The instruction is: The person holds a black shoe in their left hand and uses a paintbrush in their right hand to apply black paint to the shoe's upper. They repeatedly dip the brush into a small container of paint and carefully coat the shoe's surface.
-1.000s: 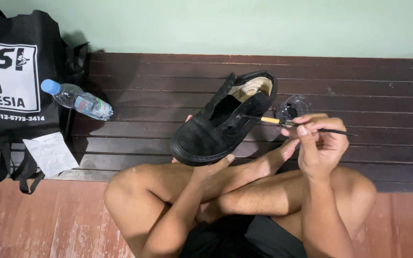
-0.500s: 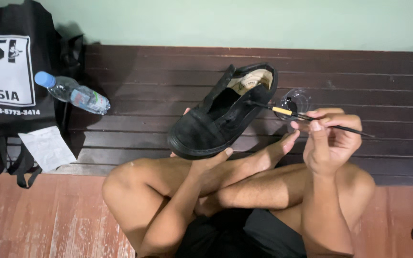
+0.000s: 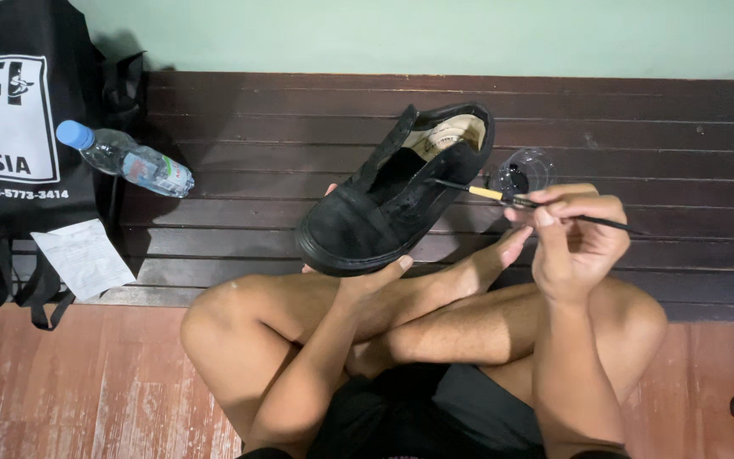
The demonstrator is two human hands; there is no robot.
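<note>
We see a black suede low-top shoe (image 3: pixel 384 208) with a cream insole and a black rubber sole. The thin paintbrush (image 3: pixel 503 196) has a black handle, a pale yellow band and a dark tip. The small clear plastic cup (image 3: pixel 527 172) holds black liquid. The dark brown slatted wooden surface (image 3: pixel 656 136) meets a pale green wall (image 3: pixel 469 38). The clear plastic bottle (image 3: pixel 125 159) has a blue cap and a blue-green label. The black fabric tote bag (image 3: pixel 10 127) bears a white panel; beside it lies a white paper slip (image 3: pixel 85 257). The floor (image 3: pixel 87 382) is reddish-brown.
</note>
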